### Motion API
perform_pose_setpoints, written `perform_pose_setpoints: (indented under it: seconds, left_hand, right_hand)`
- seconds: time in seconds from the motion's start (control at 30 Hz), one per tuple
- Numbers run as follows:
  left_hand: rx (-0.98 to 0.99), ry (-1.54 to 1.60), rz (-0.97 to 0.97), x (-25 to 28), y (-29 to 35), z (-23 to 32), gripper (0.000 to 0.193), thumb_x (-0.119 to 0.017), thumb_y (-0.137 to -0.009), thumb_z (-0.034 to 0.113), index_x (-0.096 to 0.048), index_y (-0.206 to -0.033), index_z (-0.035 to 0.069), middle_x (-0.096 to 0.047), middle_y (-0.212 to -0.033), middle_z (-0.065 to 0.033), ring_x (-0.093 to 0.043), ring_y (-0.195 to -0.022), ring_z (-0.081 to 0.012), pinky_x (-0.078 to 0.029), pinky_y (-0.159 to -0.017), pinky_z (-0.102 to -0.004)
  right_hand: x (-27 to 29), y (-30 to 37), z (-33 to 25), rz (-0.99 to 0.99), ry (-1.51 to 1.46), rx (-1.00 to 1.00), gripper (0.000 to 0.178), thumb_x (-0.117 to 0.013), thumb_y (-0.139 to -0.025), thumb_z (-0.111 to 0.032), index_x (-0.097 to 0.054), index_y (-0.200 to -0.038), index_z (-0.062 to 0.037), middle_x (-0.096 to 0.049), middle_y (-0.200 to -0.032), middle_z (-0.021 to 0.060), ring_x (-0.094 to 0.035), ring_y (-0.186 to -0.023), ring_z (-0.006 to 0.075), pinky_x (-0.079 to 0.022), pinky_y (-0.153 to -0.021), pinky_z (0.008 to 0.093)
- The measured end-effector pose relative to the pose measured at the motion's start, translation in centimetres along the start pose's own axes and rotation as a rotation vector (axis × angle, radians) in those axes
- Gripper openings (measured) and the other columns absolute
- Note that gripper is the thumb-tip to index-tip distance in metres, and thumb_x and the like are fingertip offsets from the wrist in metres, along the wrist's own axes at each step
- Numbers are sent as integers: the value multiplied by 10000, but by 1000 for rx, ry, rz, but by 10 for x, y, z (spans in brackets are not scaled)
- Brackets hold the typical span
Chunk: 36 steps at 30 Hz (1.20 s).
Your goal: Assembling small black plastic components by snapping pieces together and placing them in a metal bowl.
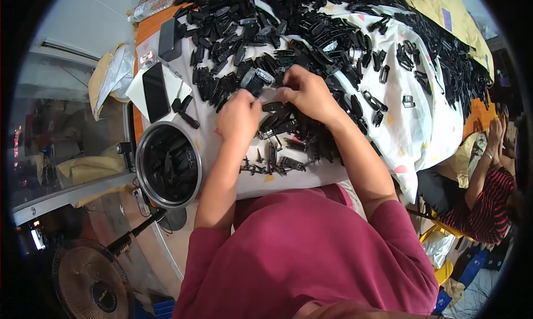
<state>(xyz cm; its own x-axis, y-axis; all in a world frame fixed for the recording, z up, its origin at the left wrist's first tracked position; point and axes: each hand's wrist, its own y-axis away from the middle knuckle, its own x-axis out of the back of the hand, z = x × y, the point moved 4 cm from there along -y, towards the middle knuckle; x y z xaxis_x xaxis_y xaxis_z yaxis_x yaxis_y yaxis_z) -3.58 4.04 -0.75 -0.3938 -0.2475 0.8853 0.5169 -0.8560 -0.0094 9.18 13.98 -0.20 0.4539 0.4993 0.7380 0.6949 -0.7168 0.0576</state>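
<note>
My left hand [239, 117] is over the near middle of a cloth-covered table, its fingers bent and drawn together near small black plastic pieces [272, 119]. Facing it from the right is my right hand [308, 91], thumb and forefinger curled toward each other in a pinch. The fingertips are slightly blurred, so whatever lies between them cannot be made out. Just beyond the hands spreads a large heap of black plastic clip-like parts [222, 47]. More small dark pieces [272, 155] lie scattered between my forearms.
A round metal bowl [198, 169] holding black parts stands left of my left forearm. Behind it are a smartphone [156, 91], a dark box [170, 40] and a plastic bottle [151, 8]. A fan [94, 280] is at lower left. Another person in stripes [491, 202] sits at right.
</note>
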Motion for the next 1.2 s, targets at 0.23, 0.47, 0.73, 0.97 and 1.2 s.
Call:
perform_pose_setpoints:
  seconds: [0.23,0.47,0.73,0.97,1.2]
  left_hand:
    - [84,1423,-456,12,10,8,229,-540,-866,143,-563,-1065,32,-585,-810,-6,-540,-674,-78,-434,-581,-217]
    - [-92,1214,-217,37,30,27,331,-688,-736,64,-587,-1045,-1,-584,-895,-25,-546,-823,-119,-444,-748,-243]
    - [-384,823,57,58,33,39,309,-708,-708,90,-617,-990,1,-624,-868,-88,-583,-788,-171,-442,-738,-251]
    - [-318,949,109,47,40,32,322,-714,-704,65,-618,-1004,-5,-632,-905,-96,-586,-820,-144,-448,-738,-242]
    - [121,1410,-188,24,47,30,308,-651,-789,122,-593,-1069,10,-620,-914,-37,-477,-639,-36,-382,-558,-157]
  right_hand:
    - [23,28,-26,-5,-1384,73,372,-570,-806,-21,-416,-1144,-5,-570,-961,163,-618,-720,215,-542,-522,243]
    - [32,46,-38,46,-1043,136,231,-607,-793,-10,-569,-1020,16,-586,-988,98,-566,-752,113,-485,-607,213]
    - [46,60,-53,236,-527,434,267,-646,-748,-9,-614,-1014,-2,-620,-990,109,-586,-909,164,-460,-785,261]
    - [48,69,-61,345,-176,588,308,-671,-669,22,-631,-972,-23,-632,-901,129,-610,-742,235,-488,-644,277]
    - [33,75,-63,487,-23,601,342,-676,-663,7,-624,-998,-45,-622,-911,108,-600,-734,236,-484,-602,291]
